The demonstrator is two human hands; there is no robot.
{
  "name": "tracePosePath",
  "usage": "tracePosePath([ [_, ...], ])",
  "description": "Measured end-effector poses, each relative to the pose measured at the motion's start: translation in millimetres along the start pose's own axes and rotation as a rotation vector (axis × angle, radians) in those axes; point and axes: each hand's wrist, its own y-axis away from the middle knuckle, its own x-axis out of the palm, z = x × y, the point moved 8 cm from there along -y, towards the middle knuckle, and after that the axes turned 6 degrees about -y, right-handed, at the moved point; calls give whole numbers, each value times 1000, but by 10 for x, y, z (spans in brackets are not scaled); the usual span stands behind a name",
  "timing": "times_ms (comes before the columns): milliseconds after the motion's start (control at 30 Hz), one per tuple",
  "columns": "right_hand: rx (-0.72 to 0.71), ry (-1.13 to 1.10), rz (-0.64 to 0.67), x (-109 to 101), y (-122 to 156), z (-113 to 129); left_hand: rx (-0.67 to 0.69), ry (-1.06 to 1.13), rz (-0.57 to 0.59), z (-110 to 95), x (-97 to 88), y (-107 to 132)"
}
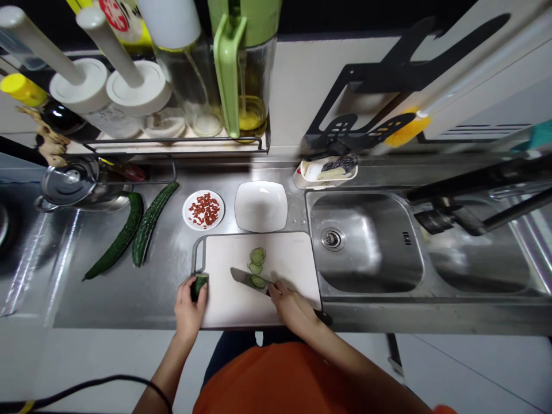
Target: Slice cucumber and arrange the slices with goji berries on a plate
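Observation:
A short cucumber piece is gripped by my left hand at the left edge of the white cutting board. My right hand is wrapped round a kitchen knife, its blade lying low over the middle of the board and pointing left. Several thin cucumber slices are on the board in a loose line, the nearest one at the blade. Whether that slice rests on the blade or beside it, I cannot tell.
Behind the board are a white square plate and a small plate of red bits. Two whole cucumbers lie to the left. A steel sink with a black faucet is at right. Seasoning jars and an oil bottle stand on a rack.

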Motion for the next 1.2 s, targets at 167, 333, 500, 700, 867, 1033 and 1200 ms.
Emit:
tracePosePath([
  [167, -85, 35, -67, -39, 95, -2, 104, -8, -67, -182, -102, -22],
  [333, -101, 111, -142, -37, 119, -45, 474, 79, 53, -987, -101, 22],
  [500, -116, 196, -177, -98, 99, -84, 828, 148, 484, -1797, 269, 272],
  [700, -97, 284, -185, -183, 113, -153, 834, 159, 481, -1891, 511, 179],
  [867, -67, 270, -168, -140, 189, -173, 817, 162, 460, -1917, 592, 83],
  [1033, -80, 174, -122, -64, 378, -124, 757, 178, 425, -1863, 625, 30],
  [1200, -18, 86, -45, 35, 559, -211, 609, 94, 320, -1776, 722, -170],
])
